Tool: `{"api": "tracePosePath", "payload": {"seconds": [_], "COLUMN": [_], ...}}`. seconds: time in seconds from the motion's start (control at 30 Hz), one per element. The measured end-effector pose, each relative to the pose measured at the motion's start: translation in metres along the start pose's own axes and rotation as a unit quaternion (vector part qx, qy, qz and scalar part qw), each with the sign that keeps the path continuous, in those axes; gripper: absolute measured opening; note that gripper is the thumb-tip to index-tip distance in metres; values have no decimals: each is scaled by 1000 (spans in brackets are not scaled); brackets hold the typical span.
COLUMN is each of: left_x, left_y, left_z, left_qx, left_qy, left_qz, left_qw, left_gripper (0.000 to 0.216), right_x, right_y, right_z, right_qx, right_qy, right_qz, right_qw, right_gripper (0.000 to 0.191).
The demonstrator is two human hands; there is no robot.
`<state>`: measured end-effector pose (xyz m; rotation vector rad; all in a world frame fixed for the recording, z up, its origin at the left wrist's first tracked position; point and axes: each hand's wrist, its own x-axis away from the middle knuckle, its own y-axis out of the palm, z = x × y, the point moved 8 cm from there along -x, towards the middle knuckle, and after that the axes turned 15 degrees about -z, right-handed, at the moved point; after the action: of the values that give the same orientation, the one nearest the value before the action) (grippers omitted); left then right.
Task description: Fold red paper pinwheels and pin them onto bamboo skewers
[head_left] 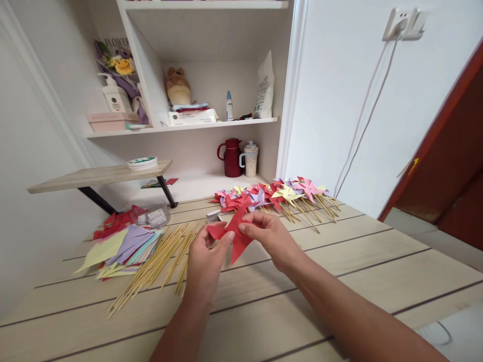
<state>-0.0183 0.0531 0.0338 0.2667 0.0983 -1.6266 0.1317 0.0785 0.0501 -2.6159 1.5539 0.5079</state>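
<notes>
A red paper pinwheel [240, 243] is held above the table between my two hands, its pointed blades spreading up, left and down. My left hand [211, 251] grips its left side, with the thumb pressed near the centre. On the right side, my right hand [267, 236] pinches the paper close to the middle with thumb and index finger. The fingers partly cover the centre, and no stick shows on this pinwheel. Loose bamboo sticks [154, 264] lie on the table just left of my left hand.
Finished pinwheels on sticks [260, 196] are piled at the table's back. Coloured paper sheets [130, 246], red paper pieces [115, 223] and a clear plastic box [156, 217] lie left, near a small raised shelf [101, 176]. A red jug [231, 158] and a cup [250, 160] stand behind.
</notes>
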Motion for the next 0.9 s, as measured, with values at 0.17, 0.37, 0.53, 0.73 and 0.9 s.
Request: {"api": "tracePosePath", "payload": {"seconds": [0.17, 0.37, 0.53, 0.73, 0.9], "left_x": [2, 3, 3, 2, -1], "left_y": [11, 12, 12, 6, 1], "left_z": [-4, -5, -6, -11, -16], "left_qx": [15, 41, 82, 66, 78], "left_qy": [-49, -52, -48, -64, -57], "left_qz": [-55, -39, -47, -26, -5], "left_qw": [997, 997, 994, 995, 995], "left_gripper": [38, 33, 34, 32, 28], "right_x": [1, 1, 1, 0, 0], "right_y": [2, 2, 2, 3, 2], "right_z": [-2, 2, 0, 7, 9], "right_qx": [4, 6, -10, -12, 10], "right_qy": [-1, 14, 4, 11, -4], "right_qz": [-6, -3, 8, -6, 1], "right_qw": [1000, 1000, 1000, 1000, 1000], "right_gripper": [21, 22, 22, 22, 20]}}
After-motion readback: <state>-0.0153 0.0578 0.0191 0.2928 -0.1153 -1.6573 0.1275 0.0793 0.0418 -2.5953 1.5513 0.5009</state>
